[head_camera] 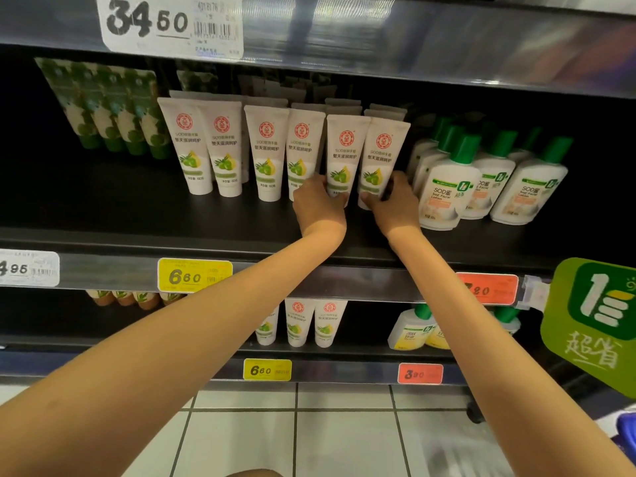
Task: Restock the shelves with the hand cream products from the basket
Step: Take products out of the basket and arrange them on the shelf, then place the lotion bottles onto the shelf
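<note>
Our left hand (318, 204) grips one hand cream tube (345, 153) at its bottom end. Our right hand (395, 201) curls round the neighbouring tube (383, 156) just right, both tubes upright, side by side.

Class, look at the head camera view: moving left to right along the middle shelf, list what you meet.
Green leaf-patterned tubes with green caps → four standing white plastic hand cream tubes → left hand gripping a fifth white tube → right hand gripping a sixth white tube → white lotion bottles with green caps.
</note>
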A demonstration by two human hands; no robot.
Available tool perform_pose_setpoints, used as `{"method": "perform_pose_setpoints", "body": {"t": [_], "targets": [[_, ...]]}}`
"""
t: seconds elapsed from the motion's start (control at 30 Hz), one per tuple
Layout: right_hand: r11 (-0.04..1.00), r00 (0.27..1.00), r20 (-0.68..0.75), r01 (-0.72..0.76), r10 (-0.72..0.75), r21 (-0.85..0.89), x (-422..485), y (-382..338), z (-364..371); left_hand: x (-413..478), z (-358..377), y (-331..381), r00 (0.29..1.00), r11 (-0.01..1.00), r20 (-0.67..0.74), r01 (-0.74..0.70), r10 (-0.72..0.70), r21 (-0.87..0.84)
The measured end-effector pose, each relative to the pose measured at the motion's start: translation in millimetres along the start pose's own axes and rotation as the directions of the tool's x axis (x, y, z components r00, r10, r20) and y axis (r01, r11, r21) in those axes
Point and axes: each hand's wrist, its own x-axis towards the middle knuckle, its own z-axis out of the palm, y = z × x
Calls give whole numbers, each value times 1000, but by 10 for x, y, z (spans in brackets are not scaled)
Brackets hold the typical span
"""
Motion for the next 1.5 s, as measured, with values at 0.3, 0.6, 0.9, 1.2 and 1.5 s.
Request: {"method": "perform_pose_setpoints", "body": {"t": [0.3, 0.6, 0.9, 1.2, 1.5], "targets": [[1000, 1000, -5, -1, 1, 0, -3, 0, 0, -8, -20, -13, 1000, 1000, -2, -9, 9, -1], [998, 999, -31, -8, 6, -67, -34, -6, 12, -23, -87, -61, 999, 999, 45, -14, 12, 44], [958, 988, -145, 98, -60, 268, -965, -267, 18, -582, -961, -245, 961, 982, 259, -54, 101, -183], [884, 772, 530, 86, -351, 460, -1873, -1479, 1023, -910, -3384, -914, 989, 998, 137, -64, 61, 24], [892, 62, 890, 43, -451, 449, -3508, -2346, 2493, -2402, -5854, -2368, 831, 918, -501, 364, -244, 157]]}}
